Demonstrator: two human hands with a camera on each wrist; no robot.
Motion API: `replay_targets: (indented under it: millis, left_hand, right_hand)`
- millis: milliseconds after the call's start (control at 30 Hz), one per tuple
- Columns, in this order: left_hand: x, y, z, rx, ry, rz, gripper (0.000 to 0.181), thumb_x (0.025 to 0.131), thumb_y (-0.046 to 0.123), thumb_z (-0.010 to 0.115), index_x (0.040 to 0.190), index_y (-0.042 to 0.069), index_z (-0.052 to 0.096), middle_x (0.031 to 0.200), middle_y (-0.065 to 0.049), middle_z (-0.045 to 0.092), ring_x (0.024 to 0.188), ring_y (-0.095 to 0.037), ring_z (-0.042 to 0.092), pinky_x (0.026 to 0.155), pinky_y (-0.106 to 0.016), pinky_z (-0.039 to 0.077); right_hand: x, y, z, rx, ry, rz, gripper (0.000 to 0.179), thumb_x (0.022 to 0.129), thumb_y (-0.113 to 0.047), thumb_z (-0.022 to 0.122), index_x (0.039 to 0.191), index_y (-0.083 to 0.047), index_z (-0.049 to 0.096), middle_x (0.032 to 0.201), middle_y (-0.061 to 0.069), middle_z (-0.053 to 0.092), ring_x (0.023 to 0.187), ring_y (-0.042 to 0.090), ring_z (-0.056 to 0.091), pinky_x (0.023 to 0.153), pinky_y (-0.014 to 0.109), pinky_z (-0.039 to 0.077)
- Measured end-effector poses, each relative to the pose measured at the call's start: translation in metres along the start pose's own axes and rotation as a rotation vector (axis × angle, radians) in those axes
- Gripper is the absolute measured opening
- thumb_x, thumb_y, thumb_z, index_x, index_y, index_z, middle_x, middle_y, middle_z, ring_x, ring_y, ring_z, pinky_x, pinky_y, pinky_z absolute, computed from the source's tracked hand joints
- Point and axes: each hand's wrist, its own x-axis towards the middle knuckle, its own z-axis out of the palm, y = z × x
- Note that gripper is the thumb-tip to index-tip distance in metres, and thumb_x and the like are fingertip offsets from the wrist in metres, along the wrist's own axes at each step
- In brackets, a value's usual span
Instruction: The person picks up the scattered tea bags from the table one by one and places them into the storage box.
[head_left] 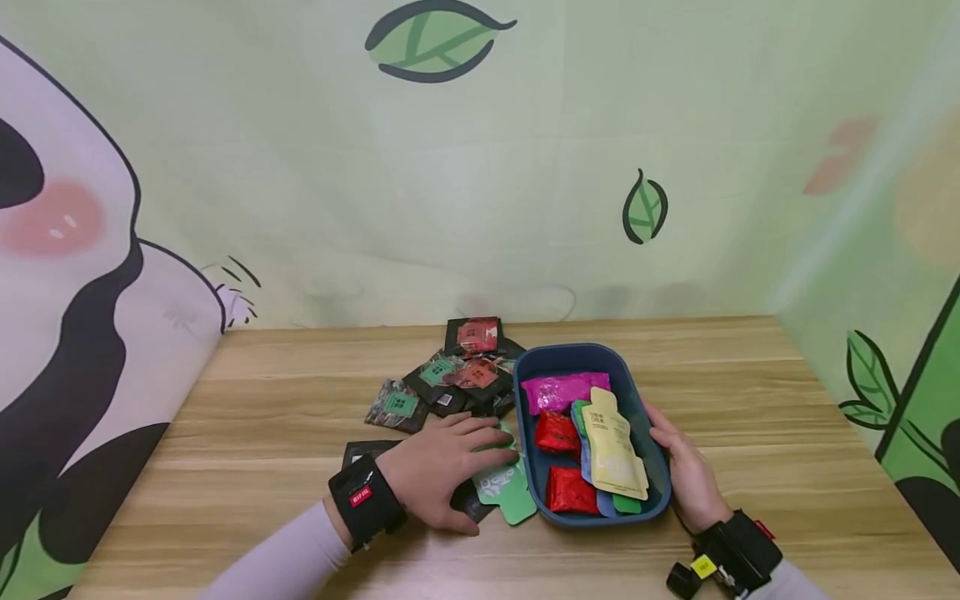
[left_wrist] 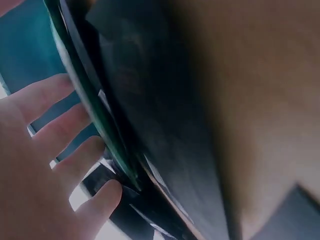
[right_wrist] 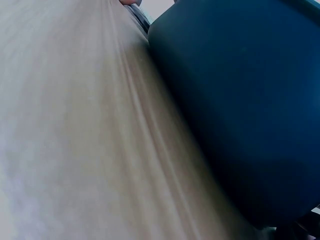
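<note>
My left hand lies with fingers spread over a green packet and a dark packet beneath it, left of a blue bin. Its fingertips meet packet edges in the left wrist view. My right hand rests against the bin's right side, fingers along the outer wall. Inside the bin are a yellow pouch, a shiny pink packet, red packets, and green and blue ones partly hidden under the pouch. The bin's outer wall fills much of the right wrist view.
A loose pile of black sachets with red or green labels lies behind my left hand, by the bin's left side. Another dark packet shows beside the left wrist. A printed cloth backdrop rises behind the wooden table.
</note>
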Motion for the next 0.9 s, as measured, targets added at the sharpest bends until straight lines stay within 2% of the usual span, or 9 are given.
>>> replay_targets:
  millis: [233,433,700,900]
  left_hand:
    - [0.003,0.002,0.001,-0.014,-0.04,-0.018,0.086,0.076,0.074,0.061,0.147,0.027,0.05,0.149,0.002,0.043,0.134,-0.021,0.041,0.11,-0.048,0.033]
    - [0.002,0.005,-0.002,-0.036,-0.042,-0.017,0.076,0.077,0.07,0.064,0.14,0.029,0.056,0.144,0.003,0.046,0.125,-0.017,0.043,0.102,-0.041,0.042]
    - [0.003,0.009,-0.005,-0.037,-0.01,0.015,0.07,0.074,0.064,0.071,0.133,0.029,0.059,0.13,0.008,0.051,0.113,-0.011,0.045,0.098,-0.033,0.041]
    - [0.002,0.011,-0.006,-0.064,-0.018,0.002,0.075,0.069,0.068,0.073,0.133,0.032,0.06,0.125,0.01,0.05,0.108,-0.008,0.043,0.094,-0.03,0.041]
  right_hand:
    - [0.0,0.001,0.0,0.004,0.005,-0.005,0.063,0.108,-0.034,0.023,0.162,-0.005,0.009,0.168,0.012,0.007,0.152,0.027,0.004,0.109,0.015,0.025]
    - [0.0,0.001,0.0,0.015,0.003,-0.004,0.063,0.108,-0.033,0.023,0.162,-0.005,0.009,0.168,0.012,0.007,0.152,0.027,0.004,0.109,0.016,0.026]
    - [-0.001,0.001,0.0,0.001,0.009,-0.013,0.062,0.108,-0.032,0.023,0.162,-0.004,0.01,0.167,0.013,0.008,0.151,0.028,0.006,0.108,0.016,0.027]
    - [-0.001,-0.001,0.001,-0.013,0.009,0.002,0.062,0.108,-0.034,0.023,0.162,-0.006,0.011,0.168,0.011,0.009,0.152,0.027,0.006,0.109,0.016,0.026]
